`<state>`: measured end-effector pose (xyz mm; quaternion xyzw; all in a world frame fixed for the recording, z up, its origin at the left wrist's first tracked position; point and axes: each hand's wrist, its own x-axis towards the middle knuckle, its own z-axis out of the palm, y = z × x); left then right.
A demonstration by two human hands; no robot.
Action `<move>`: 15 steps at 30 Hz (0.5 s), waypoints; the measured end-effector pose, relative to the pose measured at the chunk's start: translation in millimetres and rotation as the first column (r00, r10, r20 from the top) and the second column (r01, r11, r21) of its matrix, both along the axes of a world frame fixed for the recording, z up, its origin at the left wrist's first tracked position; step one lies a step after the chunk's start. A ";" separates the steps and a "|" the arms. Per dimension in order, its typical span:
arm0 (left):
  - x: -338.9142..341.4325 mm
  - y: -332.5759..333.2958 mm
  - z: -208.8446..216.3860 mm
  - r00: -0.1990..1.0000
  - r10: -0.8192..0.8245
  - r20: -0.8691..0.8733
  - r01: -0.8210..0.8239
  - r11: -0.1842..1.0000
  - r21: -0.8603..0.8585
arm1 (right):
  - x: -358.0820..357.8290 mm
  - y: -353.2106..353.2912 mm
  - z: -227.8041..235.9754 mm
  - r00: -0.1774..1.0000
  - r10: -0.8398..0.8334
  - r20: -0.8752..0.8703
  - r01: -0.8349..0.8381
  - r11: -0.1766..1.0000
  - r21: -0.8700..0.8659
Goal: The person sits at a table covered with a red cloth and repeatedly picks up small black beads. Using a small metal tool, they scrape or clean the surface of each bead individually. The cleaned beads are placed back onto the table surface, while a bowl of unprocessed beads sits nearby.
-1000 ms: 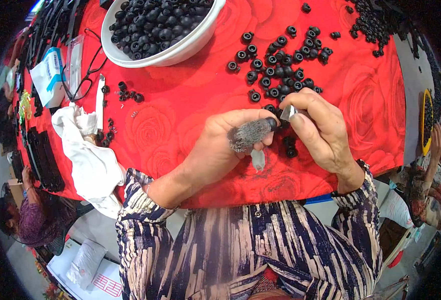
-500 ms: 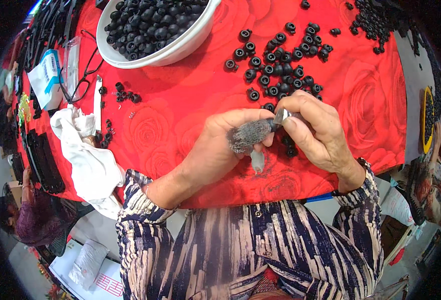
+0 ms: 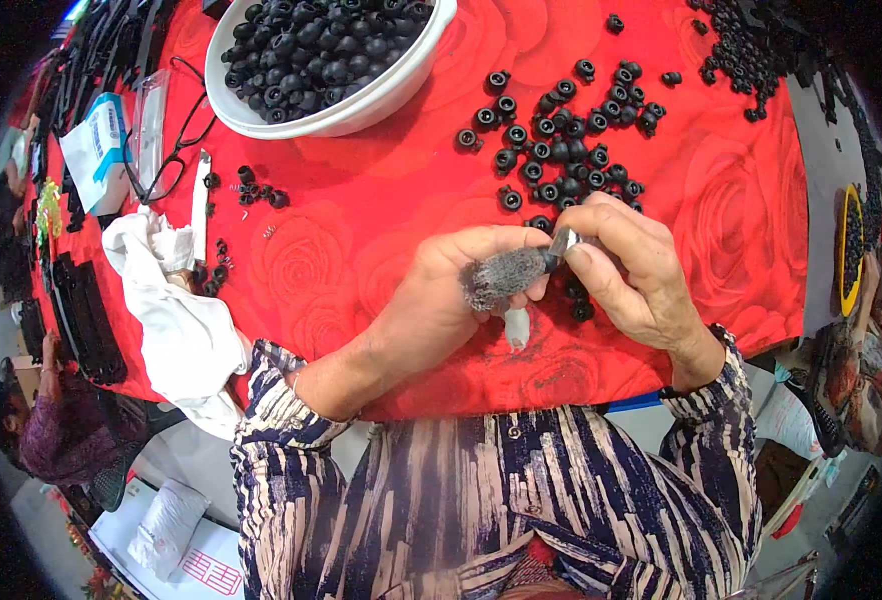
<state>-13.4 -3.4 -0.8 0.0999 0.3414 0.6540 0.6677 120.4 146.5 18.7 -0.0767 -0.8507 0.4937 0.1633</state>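
My left hand (image 3: 416,290) is closed, pinching a small black part (image 3: 550,260) between thumb and fingers. A fuzzy grey, black-flecked sleeve (image 3: 506,278) appears to cover one of its fingers, and a whitish wrap (image 3: 517,327) shows below it. My right hand (image 3: 641,275) pinches a short, shiny metal blade (image 3: 564,243), its edge against the black part. The fingers partly hide both pieces. Just beyond my hands lie several round black plastic parts (image 3: 560,151) with hollow openings, and a few more (image 3: 581,310) sit beneath my right hand.
A white bowl (image 3: 346,122) heaped with black parts stands at the back. Left are a white cloth (image 3: 186,345), eyeglasses (image 3: 173,160), a white-handled tool (image 3: 202,190) and small springs. Smaller black pieces (image 3: 736,60) lie far right. People sit at both sides. Red rose-patterned cloth (image 3: 361,200) covers the table.
The blade in my right hand has tilted more upright against the black part. Both hands keep nearly the same place; the whole view has shifted slightly.
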 end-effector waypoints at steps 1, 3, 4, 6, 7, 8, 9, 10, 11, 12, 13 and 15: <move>0.2 -0.5 0.1 1.000 -0.004 -0.001 0.004 1.000 0.003 | 0.3 0.0 0.8 1.000 0.007 0.011 -0.007 1.000 0.000; -0.2 -2.1 -2.0 1.000 -0.017 -0.011 0.017 0.999 0.032 | 1.0 0.4 1.9 0.999 0.021 0.032 -0.021 1.000 -0.001; -0.9 -3.8 -6.0 0.999 -0.025 -0.020 0.026 0.998 0.058 | 0.6 0.2 2.2 0.999 0.030 0.030 -0.030 1.000 -0.002; -2.0 -5.2 -7.1 0.999 -0.033 -0.029 0.035 0.997 0.073 | -0.9 0.6 3.0 0.999 0.048 0.025 -0.048 0.999 -0.006; -2.3 -5.0 -5.3 0.999 -0.036 -0.029 0.038 0.997 0.063 | -0.8 1.0 3.4 0.998 0.053 0.027 -0.052 0.999 -0.003; -2.4 -4.9 -4.3 0.999 -0.038 -0.029 0.040 0.998 0.052 | -0.6 1.5 3.8 0.998 0.057 0.030 -0.057 0.998 -0.001; -2.5 -4.9 -4.7 0.999 -0.042 -0.033 0.043 0.998 0.051 | -0.6 1.9 4.2 0.998 0.062 0.032 -0.062 0.998 0.001; -2.5 -4.9 -5.6 0.998 -0.046 -0.039 0.048 0.998 0.049 | -0.6 2.0 3.8 0.998 0.064 0.027 -0.064 0.998 0.000; -2.6 -4.8 -6.4 0.998 -0.050 -0.045 0.052 0.998 0.047 | -0.6 1.9 3.1 0.998 0.067 0.022 -0.067 0.998 -0.002; -3.0 -4.8 -6.9 0.998 -0.054 -0.046 0.056 0.997 0.050 | -0.7 1.9 2.6 0.997 0.070 0.016 -0.070 0.998 -0.004; -3.8 -4.9 -7.6 0.997 -0.059 -0.047 0.061 0.997 0.053 | -0.7 1.8 2.1 0.997 0.071 0.013 -0.070 0.998 -0.001; -3.5 -5.4 -7.8 0.997 -0.060 -0.049 0.062 0.997 0.046 | -0.6 1.5 1.4 0.997 0.072 0.007 -0.072 0.997 0.004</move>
